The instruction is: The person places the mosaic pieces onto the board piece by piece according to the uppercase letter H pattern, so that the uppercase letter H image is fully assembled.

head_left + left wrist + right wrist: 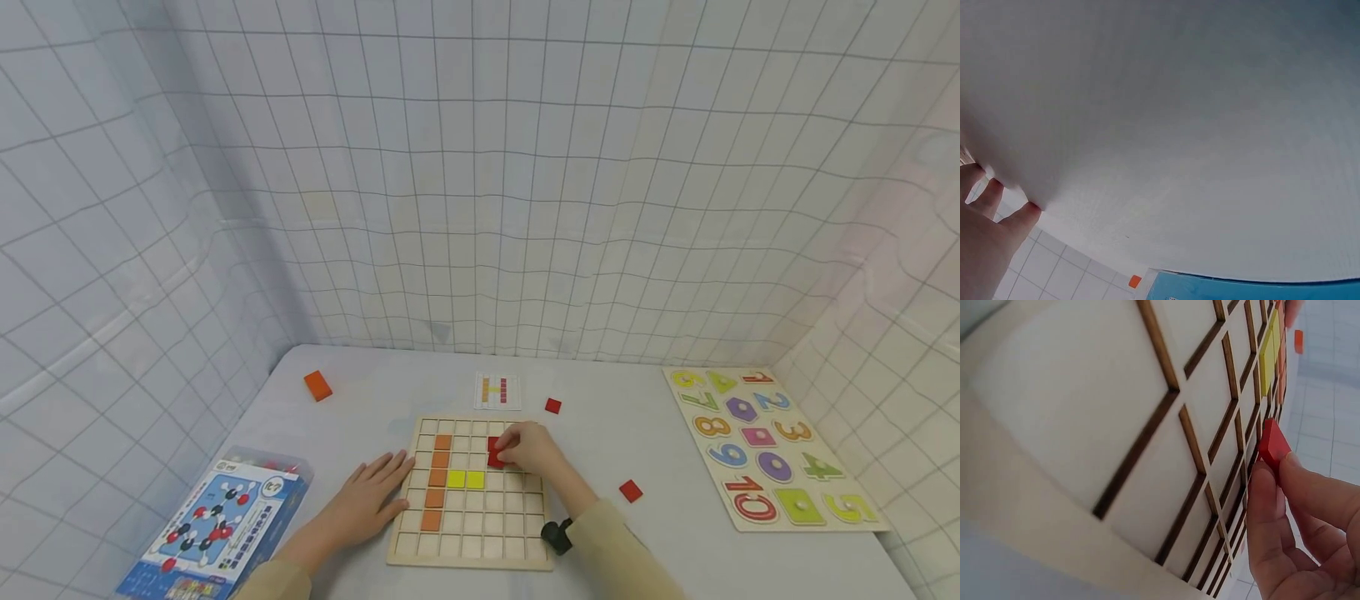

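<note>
A wooden grid board [472,546] lies in front of me, with a column of orange square tiles [441,459] on its left side. Two yellow tiles [465,479] sit to the right of that column. My right hand [534,450] is over the board's upper right part and pinches a red square tile [1274,445] between thumb and fingers, tilted in the right wrist view. Red also shows beside the fingertips in the head view, partly hidden by the hand. With fingers extended, my left hand [365,500] rests against the board's left edge.
Behind the board lies a pattern card [497,391]. Loose red tiles lie at the back [552,406] and right [631,491]. An orange block [318,386] is at the back left, a blue box [217,525] at the left, and a number puzzle board [772,454] at the right.
</note>
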Demonstrator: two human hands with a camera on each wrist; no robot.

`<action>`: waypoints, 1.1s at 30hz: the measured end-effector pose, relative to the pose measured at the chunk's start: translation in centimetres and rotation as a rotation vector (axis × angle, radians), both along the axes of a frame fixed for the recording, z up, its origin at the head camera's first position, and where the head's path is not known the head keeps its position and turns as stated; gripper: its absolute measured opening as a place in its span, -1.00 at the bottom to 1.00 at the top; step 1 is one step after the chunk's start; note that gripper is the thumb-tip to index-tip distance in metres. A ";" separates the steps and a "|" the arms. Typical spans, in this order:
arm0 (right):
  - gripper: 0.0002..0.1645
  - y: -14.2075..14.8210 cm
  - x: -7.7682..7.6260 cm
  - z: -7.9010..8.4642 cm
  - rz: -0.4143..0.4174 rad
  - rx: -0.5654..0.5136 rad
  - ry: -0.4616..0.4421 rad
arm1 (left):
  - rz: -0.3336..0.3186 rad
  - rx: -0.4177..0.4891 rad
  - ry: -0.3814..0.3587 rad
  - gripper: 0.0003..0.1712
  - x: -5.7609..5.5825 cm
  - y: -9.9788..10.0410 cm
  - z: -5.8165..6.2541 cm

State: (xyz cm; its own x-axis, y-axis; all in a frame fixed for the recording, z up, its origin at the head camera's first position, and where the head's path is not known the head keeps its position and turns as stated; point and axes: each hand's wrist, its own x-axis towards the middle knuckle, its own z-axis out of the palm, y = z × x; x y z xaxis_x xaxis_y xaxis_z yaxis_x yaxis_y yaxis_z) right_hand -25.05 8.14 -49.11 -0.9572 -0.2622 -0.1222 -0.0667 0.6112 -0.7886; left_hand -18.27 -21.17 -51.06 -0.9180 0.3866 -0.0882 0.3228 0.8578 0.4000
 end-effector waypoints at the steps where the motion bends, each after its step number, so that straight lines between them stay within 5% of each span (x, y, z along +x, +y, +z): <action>1: -0.95 -0.1 0.0 -0.1 0.009 0.013 0.011 | 0.001 -0.002 0.000 -0.28 0.0 0.0 0.0; 21: -0.82 -1.5 0.1 0.0 -0.017 0.157 0.077 | -0.017 -0.003 0.013 -0.28 -0.2 -0.3 -0.2; 33: -0.90 1.3 0.8 -0.5 -0.039 0.016 0.032 | -0.029 0.006 0.023 -0.29 0.1 -0.2 0.2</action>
